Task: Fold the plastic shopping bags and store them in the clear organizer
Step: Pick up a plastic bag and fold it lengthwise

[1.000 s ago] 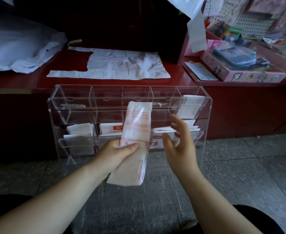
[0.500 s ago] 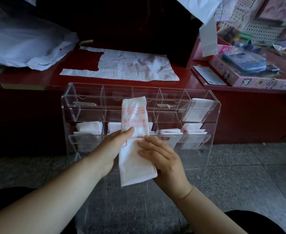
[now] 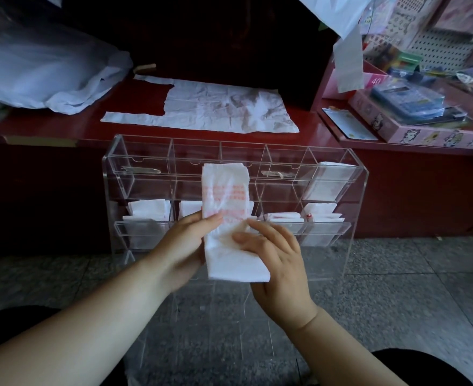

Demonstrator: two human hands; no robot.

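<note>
Head: folded bag (image 3: 227,190), red print illegible; label (image 3: 376,80) "40".

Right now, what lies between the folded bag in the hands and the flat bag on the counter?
Head view: the clear organizer stands between folded bag and flat bag, its top row right behind the folded bag.
</note>
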